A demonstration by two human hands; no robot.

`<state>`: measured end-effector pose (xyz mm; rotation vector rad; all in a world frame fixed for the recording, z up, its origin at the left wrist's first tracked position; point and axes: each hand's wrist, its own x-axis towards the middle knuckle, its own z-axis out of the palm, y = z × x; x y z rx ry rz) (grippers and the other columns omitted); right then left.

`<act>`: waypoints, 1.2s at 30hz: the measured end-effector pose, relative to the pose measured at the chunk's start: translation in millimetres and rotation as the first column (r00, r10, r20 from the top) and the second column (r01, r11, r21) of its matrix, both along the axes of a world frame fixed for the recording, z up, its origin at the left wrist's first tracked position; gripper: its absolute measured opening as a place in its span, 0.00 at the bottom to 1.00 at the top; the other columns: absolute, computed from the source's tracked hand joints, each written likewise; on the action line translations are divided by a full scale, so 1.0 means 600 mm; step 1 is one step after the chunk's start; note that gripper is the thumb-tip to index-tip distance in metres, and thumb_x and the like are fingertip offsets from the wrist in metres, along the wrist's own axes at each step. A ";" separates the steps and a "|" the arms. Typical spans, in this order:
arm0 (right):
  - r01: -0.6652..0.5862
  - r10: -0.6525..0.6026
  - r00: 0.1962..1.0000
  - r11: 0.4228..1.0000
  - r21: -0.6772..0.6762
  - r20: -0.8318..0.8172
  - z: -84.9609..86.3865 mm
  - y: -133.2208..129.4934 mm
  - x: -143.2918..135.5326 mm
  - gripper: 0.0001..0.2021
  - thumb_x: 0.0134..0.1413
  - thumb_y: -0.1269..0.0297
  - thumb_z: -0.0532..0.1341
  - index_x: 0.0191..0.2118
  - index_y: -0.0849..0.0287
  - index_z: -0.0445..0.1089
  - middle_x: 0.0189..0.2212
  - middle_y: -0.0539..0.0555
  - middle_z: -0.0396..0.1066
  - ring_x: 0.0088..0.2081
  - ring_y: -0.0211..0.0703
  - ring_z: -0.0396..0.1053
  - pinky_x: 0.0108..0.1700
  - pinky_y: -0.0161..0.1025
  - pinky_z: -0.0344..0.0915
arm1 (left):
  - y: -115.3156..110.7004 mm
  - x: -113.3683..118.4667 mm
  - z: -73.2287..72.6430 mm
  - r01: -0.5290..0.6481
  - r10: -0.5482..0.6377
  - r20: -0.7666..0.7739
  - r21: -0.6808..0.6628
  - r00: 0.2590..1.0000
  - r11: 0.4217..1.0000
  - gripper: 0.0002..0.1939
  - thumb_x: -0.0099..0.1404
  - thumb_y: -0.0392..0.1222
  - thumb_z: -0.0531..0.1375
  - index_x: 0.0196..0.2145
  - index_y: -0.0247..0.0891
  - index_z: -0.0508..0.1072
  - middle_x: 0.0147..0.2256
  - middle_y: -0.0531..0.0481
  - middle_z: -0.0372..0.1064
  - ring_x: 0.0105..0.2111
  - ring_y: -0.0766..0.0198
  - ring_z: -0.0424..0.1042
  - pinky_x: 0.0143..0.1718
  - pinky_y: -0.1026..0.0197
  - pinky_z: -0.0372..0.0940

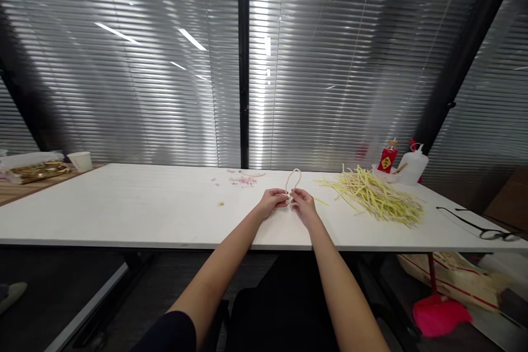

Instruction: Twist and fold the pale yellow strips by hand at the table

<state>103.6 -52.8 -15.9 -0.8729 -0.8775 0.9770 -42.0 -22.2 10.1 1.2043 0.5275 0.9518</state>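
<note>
Both my hands meet over the middle of the white table (124, 209). My left hand (272, 201) and my right hand (304, 202) each pinch an end of a pale strip bent into a loop (293, 177) that rises away from me behind my fingers. The two ends come together between my fingertips. A heap of yellow-green strips (377, 195) lies on the table just to the right of my right hand.
A red bottle (388, 158) and a white squeeze bottle (413, 165) stand behind the heap. Pink scraps (243, 179) lie farther back. Glasses (487, 228) rest at the right edge. A white cup (81, 160) and a wrapped tray (33, 168) sit far left. Blinds close the back.
</note>
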 end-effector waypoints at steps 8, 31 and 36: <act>-0.011 0.011 0.999 1.000 -0.013 0.041 -0.002 0.001 0.000 0.19 0.34 0.54 0.70 0.34 0.57 0.71 0.27 0.51 0.71 0.23 0.36 0.65 0.21 0.31 0.57 | -0.006 0.000 0.005 0.035 -0.035 -0.039 0.023 0.999 0.999 0.17 0.46 0.39 0.70 0.35 0.29 0.75 0.28 0.47 0.73 0.27 0.67 0.71 0.37 0.61 0.67; -0.005 0.006 0.995 1.000 -0.009 0.100 -0.009 0.004 -0.001 0.19 0.31 0.55 0.71 0.33 0.58 0.73 0.28 0.52 0.72 0.24 0.38 0.66 0.24 0.34 0.60 | 0.002 -0.006 -0.010 0.163 -0.154 -0.110 0.080 0.982 0.983 0.18 0.48 0.42 0.68 0.37 0.30 0.77 0.35 0.41 0.74 0.34 0.61 0.72 0.40 0.58 0.66; -0.089 0.091 0.990 0.996 -0.018 0.110 -0.006 -0.001 -0.003 0.19 0.34 0.53 0.70 0.33 0.59 0.75 0.25 0.52 0.71 0.24 0.38 0.65 0.25 0.34 0.59 | -0.004 -0.008 0.001 0.197 -0.190 -0.084 0.072 0.978 0.978 0.14 0.48 0.40 0.67 0.34 0.30 0.78 0.29 0.42 0.73 0.30 0.64 0.70 0.38 0.58 0.65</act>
